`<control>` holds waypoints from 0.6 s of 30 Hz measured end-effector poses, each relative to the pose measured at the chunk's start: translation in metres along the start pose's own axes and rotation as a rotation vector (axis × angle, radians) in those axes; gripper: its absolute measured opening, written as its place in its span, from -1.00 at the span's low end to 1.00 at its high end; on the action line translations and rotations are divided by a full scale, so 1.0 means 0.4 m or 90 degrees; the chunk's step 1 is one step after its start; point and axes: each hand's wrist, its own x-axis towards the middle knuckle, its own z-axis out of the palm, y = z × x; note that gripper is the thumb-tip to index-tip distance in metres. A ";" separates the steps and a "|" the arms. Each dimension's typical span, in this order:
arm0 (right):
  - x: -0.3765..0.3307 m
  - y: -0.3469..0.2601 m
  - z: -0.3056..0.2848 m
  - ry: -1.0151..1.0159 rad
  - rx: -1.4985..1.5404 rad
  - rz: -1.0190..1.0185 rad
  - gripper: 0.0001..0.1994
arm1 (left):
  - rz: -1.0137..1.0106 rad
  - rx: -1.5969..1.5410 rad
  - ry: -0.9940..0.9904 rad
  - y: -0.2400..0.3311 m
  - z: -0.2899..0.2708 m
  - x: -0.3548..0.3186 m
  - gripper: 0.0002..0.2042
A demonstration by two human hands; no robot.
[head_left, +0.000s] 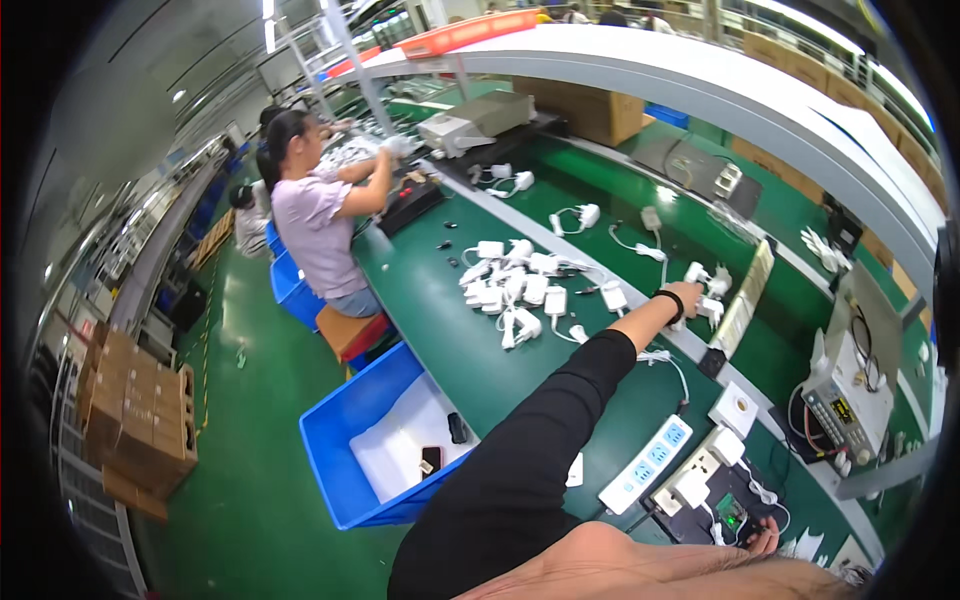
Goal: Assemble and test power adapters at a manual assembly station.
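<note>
The left hand gripped a white charger far across the counter; the right hand rested open near a test board.

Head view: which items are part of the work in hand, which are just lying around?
In hand:
left hand on white charger
right hand at test fixture
pile of white chargers on green belt

Lying about:
power strip
blue bin
cardboard boxes
bench meter

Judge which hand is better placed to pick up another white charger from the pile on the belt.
Left. The left hand is stretched out over the belt, beside the charger pile. The right hand sits low by the test fixture, farther off.
</note>
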 end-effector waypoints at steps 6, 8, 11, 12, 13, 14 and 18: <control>0.059 0.001 0.030 -0.040 -0.076 0.032 -0.71 | 0.052 -0.044 0.021 -0.021 -0.150 -0.123 -0.56; 0.052 -0.019 0.027 -0.032 -0.100 0.038 -0.71 | 0.097 -0.082 0.062 -0.030 -0.191 -0.174 -0.55; -0.072 -0.100 0.022 0.042 -0.148 0.064 -0.70 | 0.173 -0.120 0.128 -0.019 -0.209 -0.262 -0.57; -0.142 -0.137 0.064 0.091 -0.119 0.029 -0.74 | 0.171 -0.126 0.084 -0.017 -0.210 -0.292 -0.58; -0.169 -0.253 0.198 0.137 -0.098 -0.012 -0.78 | 0.159 -0.102 0.074 -0.045 -0.203 -0.333 -0.57; -0.172 -0.327 0.253 0.087 -0.094 0.002 -0.78 | 0.138 -0.072 0.066 -0.090 -0.198 -0.387 -0.57; -0.132 -0.348 0.309 0.001 -0.242 -0.101 -0.82 | 0.118 -0.001 0.025 -0.162 -0.190 -0.529 -0.54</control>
